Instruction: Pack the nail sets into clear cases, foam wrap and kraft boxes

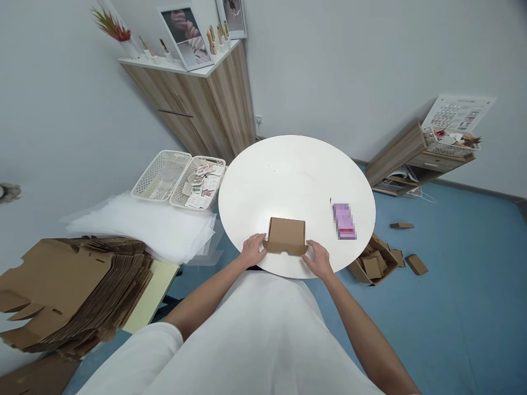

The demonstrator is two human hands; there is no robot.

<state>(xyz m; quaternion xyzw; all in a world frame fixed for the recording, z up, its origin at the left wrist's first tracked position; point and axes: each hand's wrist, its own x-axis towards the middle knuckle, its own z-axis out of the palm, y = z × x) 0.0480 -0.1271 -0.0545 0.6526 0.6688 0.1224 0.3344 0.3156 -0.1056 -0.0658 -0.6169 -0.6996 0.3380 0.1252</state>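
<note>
A small brown cardboard box (287, 231) lies on the round white table (288, 170) close to its front edge. Its front flap (285, 248) sticks out toward me and has a small notch at its middle. My left hand (252, 251) pinches the left end of this flap between thumb and fingers. At the right end, my right hand (318, 258) holds the flap in the same way. To the right on the tabletop lies a purple, pixelated rectangular item (345, 221).
Stacked flat cardboard blanks (78, 291) and translucent sheets (144, 225) lie at left, beside a white basket of small packets (200, 184). A carton of small boxes (374, 260) stands on the floor at right, with loose boxes (416, 264) nearby. A wooden cabinet (197, 109) stands behind.
</note>
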